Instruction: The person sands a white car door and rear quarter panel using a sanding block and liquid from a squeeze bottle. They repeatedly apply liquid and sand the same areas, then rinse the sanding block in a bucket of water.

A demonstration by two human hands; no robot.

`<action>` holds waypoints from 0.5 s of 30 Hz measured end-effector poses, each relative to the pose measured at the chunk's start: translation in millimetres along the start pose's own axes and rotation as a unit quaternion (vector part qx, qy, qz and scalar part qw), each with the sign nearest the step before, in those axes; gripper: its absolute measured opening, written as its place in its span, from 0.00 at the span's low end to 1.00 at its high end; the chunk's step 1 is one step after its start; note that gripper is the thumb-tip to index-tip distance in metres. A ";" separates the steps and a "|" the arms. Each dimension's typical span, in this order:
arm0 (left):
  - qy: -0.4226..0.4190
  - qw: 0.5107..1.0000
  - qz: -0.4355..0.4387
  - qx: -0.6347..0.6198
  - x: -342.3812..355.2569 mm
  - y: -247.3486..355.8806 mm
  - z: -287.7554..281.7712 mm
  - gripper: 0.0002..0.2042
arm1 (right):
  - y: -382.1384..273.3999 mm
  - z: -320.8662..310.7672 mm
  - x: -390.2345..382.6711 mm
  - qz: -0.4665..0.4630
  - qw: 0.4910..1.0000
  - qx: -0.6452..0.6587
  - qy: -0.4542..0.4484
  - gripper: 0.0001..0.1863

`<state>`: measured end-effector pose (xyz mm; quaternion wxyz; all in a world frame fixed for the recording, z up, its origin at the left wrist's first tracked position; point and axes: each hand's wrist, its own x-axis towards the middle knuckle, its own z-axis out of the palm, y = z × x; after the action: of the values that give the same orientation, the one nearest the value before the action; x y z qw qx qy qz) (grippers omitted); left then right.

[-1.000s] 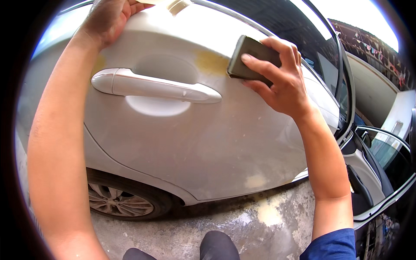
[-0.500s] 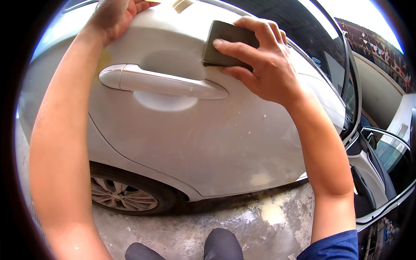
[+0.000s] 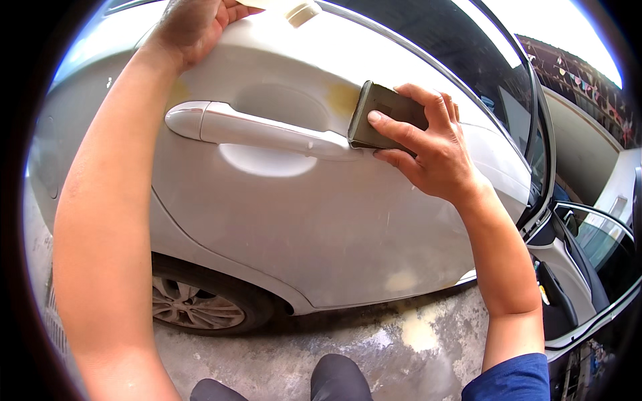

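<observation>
Here, in the head view, the right hand's fingers [image 3: 394, 127] hold a dark block [image 3: 384, 99] at the white car door [image 3: 301, 220], beside the handle's [image 3: 267, 130] right end; whether the left hand's fingers [image 3: 237, 10] grip anything, I cannot tell.

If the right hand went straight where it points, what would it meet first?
Likely the yellow patch on the car door, beside the block in the right hand; depth is unclear.

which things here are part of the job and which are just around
Part of the job, it seems:
dark block, in the right hand
pale door panel
yellowish patch on that panel, beside the block

Just around:
car wheel
open door at far right
concrete floor
</observation>
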<state>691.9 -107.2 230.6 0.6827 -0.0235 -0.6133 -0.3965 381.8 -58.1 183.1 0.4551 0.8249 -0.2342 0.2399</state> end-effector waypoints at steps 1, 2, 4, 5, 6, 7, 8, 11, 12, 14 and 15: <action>0.014 1.000 -0.004 -0.008 1.0 -3.8 3.9 0.25 | -1.5 -0.6 5.7 -0.003 1.000 -0.009 0.001 0.30; 0.008 1.000 0.010 0.004 4.5 -3.0 3.0 0.25 | -6.2 0.9 20.1 -0.004 1.000 -0.013 0.011 0.29; 0.002 0.999 0.035 0.016 9.7 -9.2 -8.5 0.25 | -12.4 8.8 67.0 -0.030 0.998 -0.011 0.052 0.24; 0.003 0.999 0.037 -0.006 10.9 -13.3 -11.1 0.24 | -13.5 13.1 78.8 -0.036 0.997 -0.024 0.058 0.24; -0.025 0.999 0.019 -0.004 13.5 -8.7 -16.6 0.24 | -15.5 15.9 85.4 -0.034 0.996 -0.033 0.075 0.23; -0.054 0.998 0.000 0.010 16.9 6.9 -25.9 0.24 | -17.1 14.0 85.8 -0.033 0.995 -0.020 0.092 0.23; -0.078 0.997 -0.016 0.011 17.0 11.2 -32.2 0.23 | -17.6 5.3 70.3 -0.024 0.998 -0.021 0.051 0.23; 0.009 0.999 0.038 0.006 3.9 -4.5 -3.3 0.24 | 2.0 -3.4 -19.1 0.033 0.999 -0.025 0.002 0.28; 0.012 0.998 0.053 0.015 5.2 -7.0 -2.1 0.24 | 8.8 -7.2 -33.3 0.042 0.999 -0.019 -0.003 0.30; 0.012 0.999 0.040 -0.009 8.1 -7.7 -4.0 0.24 | 7.4 -6.1 -11.4 0.022 0.999 -0.031 0.009 0.29; 0.011 0.999 0.034 -0.012 9.2 -3.9 -7.1 0.24 | 6.4 -0.8 16.9 0.009 0.999 -0.029 0.036 0.27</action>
<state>694.9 -118.4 235.0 0.7022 -0.0480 -0.6001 -0.3802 390.9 -63.3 197.8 0.4847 0.8001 -0.2318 0.2668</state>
